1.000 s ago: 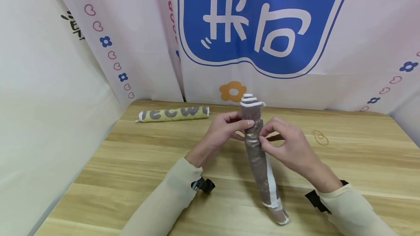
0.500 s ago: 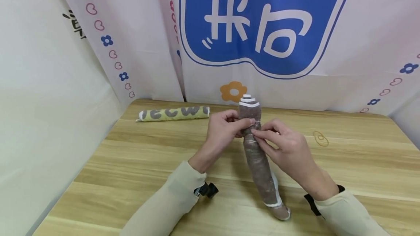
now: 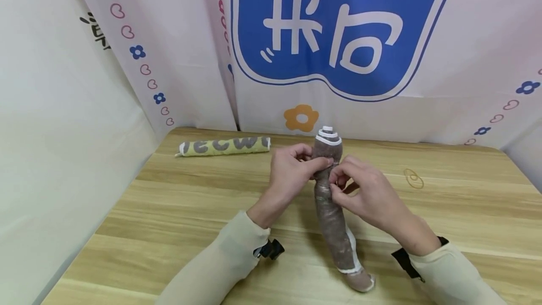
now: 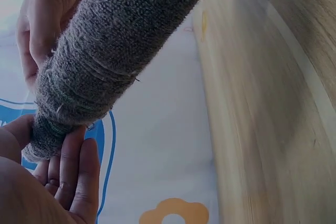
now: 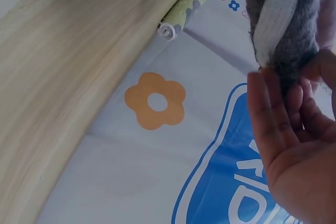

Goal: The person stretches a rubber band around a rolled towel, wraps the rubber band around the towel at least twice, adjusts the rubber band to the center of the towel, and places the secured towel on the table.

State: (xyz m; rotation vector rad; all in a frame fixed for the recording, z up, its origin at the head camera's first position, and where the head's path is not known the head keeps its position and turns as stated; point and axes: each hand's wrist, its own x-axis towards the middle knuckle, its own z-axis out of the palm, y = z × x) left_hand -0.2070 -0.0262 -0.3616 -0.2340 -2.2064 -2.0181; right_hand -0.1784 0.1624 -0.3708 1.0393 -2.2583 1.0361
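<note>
A rolled grey-brown towel [image 3: 332, 222] with white edging slants between both hands, its striped end toward the backdrop. My left hand [image 3: 292, 168] grips it just below that end, thumb across the front. On the opposite side my right hand [image 3: 366, 187] pinches at the towel's pulled-in middle with thumb and fingertips. Thin lines run around the towel [image 4: 105, 61] in the left wrist view, where its narrow end sits between thumb and fingers. In the right wrist view, a white strip runs along the towel [image 5: 281, 17] above the curled right fingers.
A yellow rolled towel [image 3: 224, 147] with grey letters lies at the table's back left. A tan rubber band [image 3: 413, 179] lies to the right of the hands on the wooden table [image 3: 169, 229]. A printed white backdrop [image 3: 271, 102] hangs along the back edge.
The right fingertips came onto the towel's front, then drew back to its right side. The towel's striped end shifted slightly right and down, with the left hand still gripping it.
</note>
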